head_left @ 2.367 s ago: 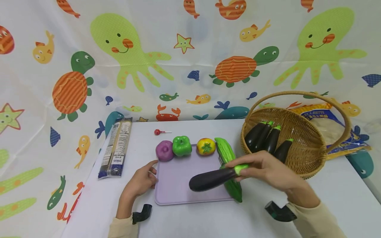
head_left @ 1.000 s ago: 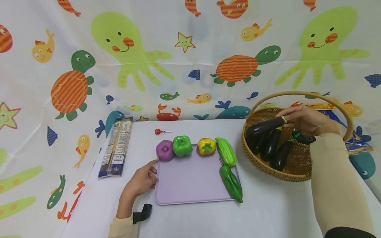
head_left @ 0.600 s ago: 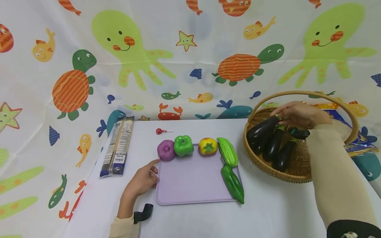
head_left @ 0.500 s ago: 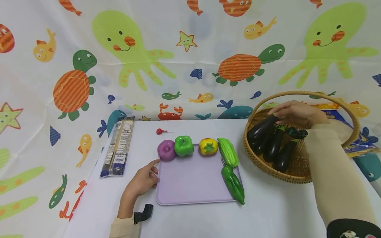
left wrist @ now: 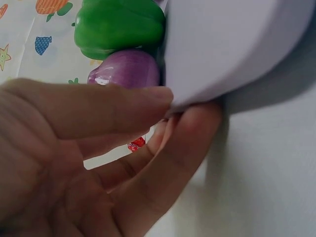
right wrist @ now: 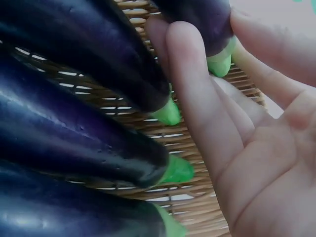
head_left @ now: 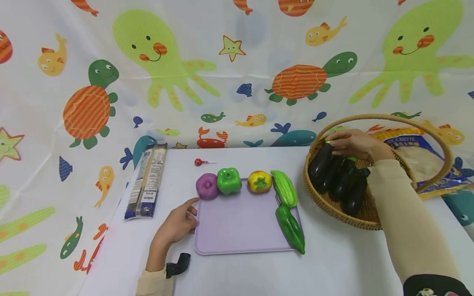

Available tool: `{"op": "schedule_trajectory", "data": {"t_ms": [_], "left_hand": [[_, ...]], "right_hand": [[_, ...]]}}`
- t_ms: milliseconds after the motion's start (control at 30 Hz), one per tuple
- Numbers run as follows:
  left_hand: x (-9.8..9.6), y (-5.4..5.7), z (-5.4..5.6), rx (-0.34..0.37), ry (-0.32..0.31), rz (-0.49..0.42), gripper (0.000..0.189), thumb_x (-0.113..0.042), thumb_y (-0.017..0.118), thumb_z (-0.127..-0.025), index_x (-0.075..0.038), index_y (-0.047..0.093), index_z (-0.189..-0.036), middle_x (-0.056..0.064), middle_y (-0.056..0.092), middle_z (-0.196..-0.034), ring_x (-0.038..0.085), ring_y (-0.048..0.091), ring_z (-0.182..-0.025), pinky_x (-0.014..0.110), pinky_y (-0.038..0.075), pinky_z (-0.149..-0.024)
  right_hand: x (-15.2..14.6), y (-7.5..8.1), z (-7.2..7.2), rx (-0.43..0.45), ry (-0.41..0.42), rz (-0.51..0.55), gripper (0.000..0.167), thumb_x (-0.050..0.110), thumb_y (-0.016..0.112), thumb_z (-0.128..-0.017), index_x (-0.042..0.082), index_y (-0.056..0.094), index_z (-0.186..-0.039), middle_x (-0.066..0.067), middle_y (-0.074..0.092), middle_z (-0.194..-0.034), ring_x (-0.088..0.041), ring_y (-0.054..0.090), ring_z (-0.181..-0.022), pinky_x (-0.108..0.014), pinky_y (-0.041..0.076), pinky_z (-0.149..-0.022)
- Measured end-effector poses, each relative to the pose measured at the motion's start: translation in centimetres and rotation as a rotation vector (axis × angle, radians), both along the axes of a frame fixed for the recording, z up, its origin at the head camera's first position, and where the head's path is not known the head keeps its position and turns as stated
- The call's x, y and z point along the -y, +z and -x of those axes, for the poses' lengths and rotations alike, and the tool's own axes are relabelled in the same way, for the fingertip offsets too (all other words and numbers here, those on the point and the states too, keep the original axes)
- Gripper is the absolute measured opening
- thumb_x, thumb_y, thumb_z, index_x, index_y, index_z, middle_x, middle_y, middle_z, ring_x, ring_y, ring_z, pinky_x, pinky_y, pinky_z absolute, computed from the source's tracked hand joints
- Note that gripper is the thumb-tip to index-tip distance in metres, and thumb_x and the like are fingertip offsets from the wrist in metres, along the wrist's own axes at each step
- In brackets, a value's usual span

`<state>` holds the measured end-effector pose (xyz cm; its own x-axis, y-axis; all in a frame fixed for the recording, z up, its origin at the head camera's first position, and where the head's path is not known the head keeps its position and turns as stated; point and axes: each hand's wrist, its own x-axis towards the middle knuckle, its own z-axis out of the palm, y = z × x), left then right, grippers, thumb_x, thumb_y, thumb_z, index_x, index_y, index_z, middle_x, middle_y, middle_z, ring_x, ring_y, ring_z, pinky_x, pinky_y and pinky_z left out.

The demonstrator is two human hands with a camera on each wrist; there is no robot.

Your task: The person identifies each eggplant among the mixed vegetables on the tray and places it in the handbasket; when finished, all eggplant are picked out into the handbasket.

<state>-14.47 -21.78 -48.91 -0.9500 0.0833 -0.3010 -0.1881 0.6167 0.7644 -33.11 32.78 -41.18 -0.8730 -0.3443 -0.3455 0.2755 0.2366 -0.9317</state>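
At the lilac tray's left edge, my left hand pinches the rim; in the left wrist view the thumb is above it and a finger below. My right hand reaches into the wicker basket, holding an eggplant near its green stem end between thumb and fingers. Several other eggplants lie side by side there, stems toward the palm. Along the tray's far edge sit a purple onion, a green bell pepper and a yellow-red round vegetable.
A ridged green gourd and a long green pepper lie along the tray's right edge. Behind the tray is a lollipop. Packaged noodles lie left, a blue-yellow bag behind the basket. Its handle arches overhead.
My right hand carried an eggplant from over the tray into the basket, then shifted left there, bringing it down against the basket's left side. My left hand stays at the tray's edge.
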Motion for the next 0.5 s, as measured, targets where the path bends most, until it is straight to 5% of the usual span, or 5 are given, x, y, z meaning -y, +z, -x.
{"op": "schedule_trajectory", "data": {"t_ms": [167, 500], "left_hand": [[0.1, 0.2, 0.0, -0.001, -0.002, -0.003, 0.07, 0.014, 0.06, -0.084, 0.0, 0.044, -0.151, 0.014, 0.058, -0.108, 0.02, 0.059, -0.077, 0.033, 0.057, -0.062], [0.1, 0.1, 0.0, 0.002, 0.005, -0.011, 0.071, 0.015, 0.06, -0.084, 0.0, 0.044, -0.151, 0.014, 0.058, -0.108, 0.02, 0.059, -0.078, 0.033, 0.057, -0.062]], "right_hand": [[0.2, -0.8, 0.0, 0.026, 0.019, 0.006, 0.021, 0.007, 0.057, -0.103, 0.011, 0.07, -0.12, 0.006, 0.06, -0.116, -0.011, 0.065, -0.101, -0.034, 0.057, -0.092], [0.5, -1.1, 0.0, -0.023, 0.118, -0.177, 0.031, 0.004, 0.054, -0.103, -0.009, 0.056, -0.131, -0.002, 0.06, -0.113, -0.014, 0.064, -0.094, -0.037, 0.058, -0.09]]}}
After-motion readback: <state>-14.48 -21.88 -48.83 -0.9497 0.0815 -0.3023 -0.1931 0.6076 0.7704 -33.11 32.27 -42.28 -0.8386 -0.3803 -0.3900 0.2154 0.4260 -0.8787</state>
